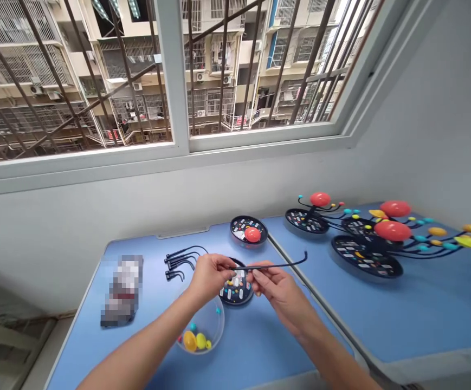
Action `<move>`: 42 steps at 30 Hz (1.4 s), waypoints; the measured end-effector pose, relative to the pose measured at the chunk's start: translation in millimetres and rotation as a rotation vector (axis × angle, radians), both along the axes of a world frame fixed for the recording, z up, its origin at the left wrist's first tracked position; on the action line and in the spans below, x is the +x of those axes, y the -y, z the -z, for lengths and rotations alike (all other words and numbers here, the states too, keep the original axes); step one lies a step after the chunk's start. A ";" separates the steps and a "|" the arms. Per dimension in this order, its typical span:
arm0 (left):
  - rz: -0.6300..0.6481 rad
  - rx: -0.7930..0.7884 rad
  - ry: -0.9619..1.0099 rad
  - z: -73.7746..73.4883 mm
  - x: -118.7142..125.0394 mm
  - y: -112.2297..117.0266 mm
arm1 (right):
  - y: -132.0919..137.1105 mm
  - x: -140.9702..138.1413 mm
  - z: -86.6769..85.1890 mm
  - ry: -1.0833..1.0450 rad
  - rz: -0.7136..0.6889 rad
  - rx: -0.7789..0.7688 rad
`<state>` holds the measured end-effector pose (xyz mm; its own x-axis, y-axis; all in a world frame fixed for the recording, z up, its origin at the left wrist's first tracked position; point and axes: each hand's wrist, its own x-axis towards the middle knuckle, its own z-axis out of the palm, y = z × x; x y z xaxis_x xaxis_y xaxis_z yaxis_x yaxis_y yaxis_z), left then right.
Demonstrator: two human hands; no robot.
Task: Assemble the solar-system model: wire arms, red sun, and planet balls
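My left hand (211, 275) pinches one end of a thin black curved rod (286, 265), held level above the table. Closed around the middle of the same rod is my right hand (273, 287), and the rod's bent tip points up at the right. Beneath my hands lies a round black base (235, 295) printed with small planets, partly hidden by them. A clear bowl (221, 331) stands below my left forearm; in it are a yellow-orange ball (189, 341), a yellow ball (201, 340) and smaller coloured ones. Several black curved rods (180, 264) lie left of my left hand.
Behind my hands, another round base (237, 221) carries a red ball (252, 234). Assembled planet models (367, 257) with red balls and arms stand on the right table (434, 303). A blurred-out object (122, 292) lies at the left. A seam (320, 303) divides the tables; a barred window is behind.
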<state>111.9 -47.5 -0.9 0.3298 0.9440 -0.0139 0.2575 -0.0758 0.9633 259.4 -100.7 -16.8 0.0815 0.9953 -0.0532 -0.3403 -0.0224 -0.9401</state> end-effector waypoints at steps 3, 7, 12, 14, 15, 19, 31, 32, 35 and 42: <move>0.014 0.119 -0.110 -4.7 1.8 -7.7 | -7.3 2.3 3.7 -0.059 0.028 0.002; 0.041 0.181 -0.204 -8.7 2.6 -16.7 | -20.9 5.4 12.2 -0.134 0.098 -0.028; 0.046 0.181 -0.298 -6.6 4.4 -22.7 | -27.6 5.6 21.8 -0.152 0.126 -0.074; 0.055 0.194 -0.322 -5.1 5.0 -23.2 | -26.6 5.5 24.0 -0.152 0.132 -0.087; 0.062 0.203 -0.327 -4.4 5.3 -23.3 | -25.8 5.6 24.9 -0.151 0.134 -0.093; 0.080 0.192 -0.339 -2.8 7.1 -24.2 | -23.5 5.7 27.6 -0.144 0.145 -0.113; 0.089 0.141 -0.409 -4.1 8.3 -23.8 | -11.9 -0.3 26.1 -0.015 0.068 -0.178; 0.089 0.138 -0.403 -4.0 8.3 -23.6 | -8.2 -0.9 23.5 0.054 0.050 -0.165; 0.104 0.146 -0.396 -3.5 8.4 -23.2 | -2.7 -0.1 13.6 0.492 0.112 0.093; 0.104 0.187 -0.413 -1.4 9.5 -21.9 | -28.2 7.2 9.6 1.276 0.083 0.560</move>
<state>121.5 -25.7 0.5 0.4250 0.9052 0.0031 0.5989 -0.2837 0.7489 266.6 -72.5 -26.4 -0.1694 0.8495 0.4997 0.7657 0.4326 -0.4759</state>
